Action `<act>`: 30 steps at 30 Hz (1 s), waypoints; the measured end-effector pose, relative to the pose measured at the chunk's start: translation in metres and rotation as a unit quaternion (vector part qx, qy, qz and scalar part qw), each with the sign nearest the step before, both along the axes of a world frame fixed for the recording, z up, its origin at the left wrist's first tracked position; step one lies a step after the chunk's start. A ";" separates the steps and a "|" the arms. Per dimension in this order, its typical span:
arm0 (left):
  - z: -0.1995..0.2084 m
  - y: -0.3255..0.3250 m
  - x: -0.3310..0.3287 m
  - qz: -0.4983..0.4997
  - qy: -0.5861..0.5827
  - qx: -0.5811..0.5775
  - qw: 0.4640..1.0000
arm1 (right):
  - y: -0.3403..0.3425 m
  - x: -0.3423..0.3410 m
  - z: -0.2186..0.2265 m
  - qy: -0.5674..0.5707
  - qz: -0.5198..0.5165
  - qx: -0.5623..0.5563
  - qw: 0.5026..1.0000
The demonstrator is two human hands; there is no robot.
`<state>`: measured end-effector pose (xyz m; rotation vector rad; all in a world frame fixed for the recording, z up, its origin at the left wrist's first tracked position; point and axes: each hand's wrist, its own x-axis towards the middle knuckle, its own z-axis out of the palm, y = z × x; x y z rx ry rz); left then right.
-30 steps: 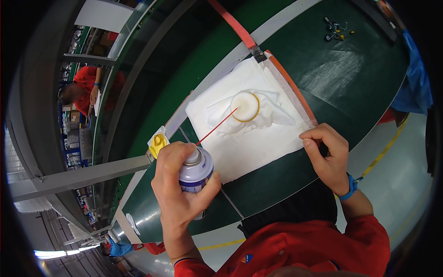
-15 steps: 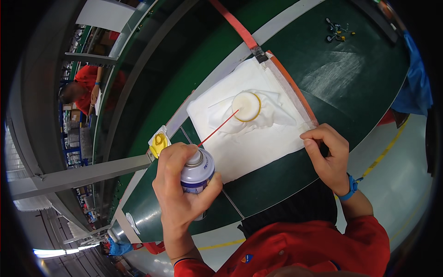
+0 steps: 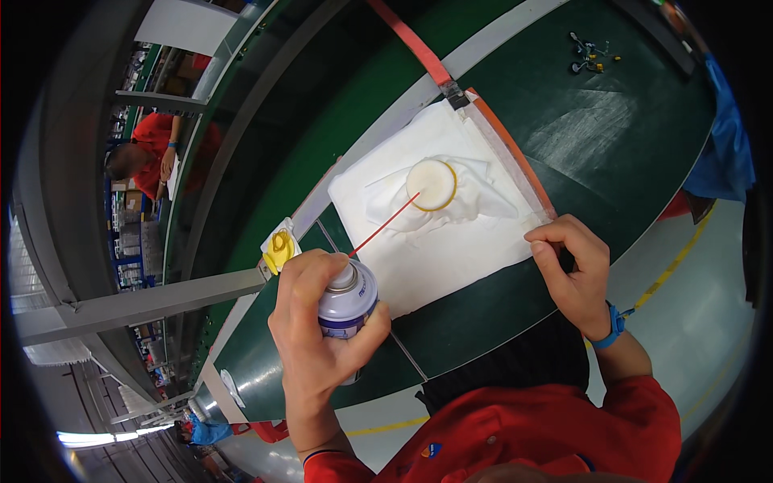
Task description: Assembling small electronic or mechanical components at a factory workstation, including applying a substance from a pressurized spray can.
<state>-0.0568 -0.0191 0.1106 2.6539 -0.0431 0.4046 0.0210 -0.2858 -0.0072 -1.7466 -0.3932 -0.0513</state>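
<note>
My left hand is wrapped round a white and blue spray can, its index finger on the top button. A thin red straw runs from the nozzle up to a round white pad with a yellow band round its edge. Beneath that pad lies a crumpled white cloth. Cloth and pad rest on a white padded sheet. At the sheet's right corner, my right hand pinches the edge between thumb and forefinger; a blue band circles that wrist.
A green worktable carries the sheet, with an orange strip along one side. Small metal parts lie at the far right. A yellow object sits by a grey metal bar. Another person in red works at the left.
My left hand and the spray can have shifted very slightly to the right. The right hand keeps its place at the sheet's corner.
</note>
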 end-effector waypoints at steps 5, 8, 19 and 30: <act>0.002 0.000 -0.002 0.012 0.017 0.004 1.000 | 0.001 0.000 0.001 0.001 0.001 0.001 1.000; 0.002 0.000 -0.002 0.010 0.013 0.009 1.000 | 0.001 -0.001 0.001 0.000 0.000 -0.004 1.000; 0.000 -0.001 -0.006 0.016 -0.001 0.002 1.000 | 0.001 -0.001 0.001 -0.007 -0.008 -0.013 1.000; 0.009 0.050 -0.074 0.204 -0.202 -0.216 0.933 | 0.051 -0.001 0.020 -0.236 0.103 -0.171 0.951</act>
